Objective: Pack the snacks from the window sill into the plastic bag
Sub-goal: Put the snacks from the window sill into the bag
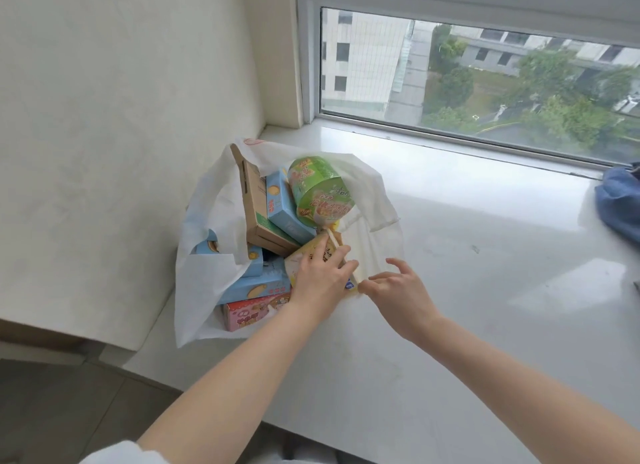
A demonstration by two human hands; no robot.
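A white plastic bag (204,280) stands open at the left end of the window sill (485,255). It holds a green round noodle cup (318,190), a brown cardboard box (251,200), light blue boxes (280,207) and a pink box (246,313). A yellow packet (311,249) lies on top near the bag's right rim. My left hand (322,273) presses flat on this packet with straight fingers. My right hand (398,294) hovers just right of it, fingertips touching the packet's corner at the bag rim, thumb lifted apart.
A blue cloth (620,200) lies at the sill's far right edge. The window (485,75) runs along the back of the sill. A white wall (121,117) closes off the left side, right behind the bag.
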